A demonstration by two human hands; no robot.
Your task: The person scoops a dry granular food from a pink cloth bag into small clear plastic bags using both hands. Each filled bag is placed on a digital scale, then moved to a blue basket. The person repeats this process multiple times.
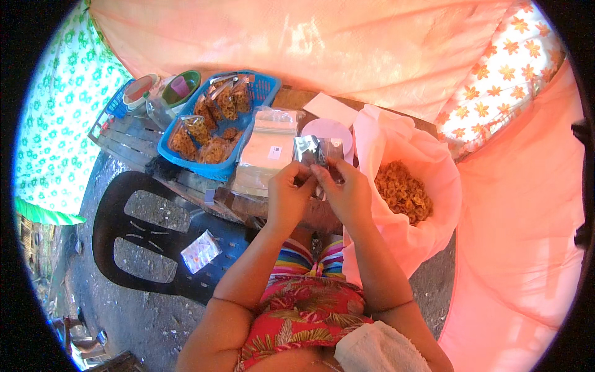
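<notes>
We pinch the light, crinkly, slippery pouch by its near edge, left hand and right hand fingers closed on it.

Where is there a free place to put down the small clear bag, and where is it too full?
Free: the dark plastic chair seat around the small packet, and the wooden table edge below the stack of clear bags. Crowded: the blue basket is full of packed snacks, and the pink bag of chips presses close beside the right hand.
</notes>
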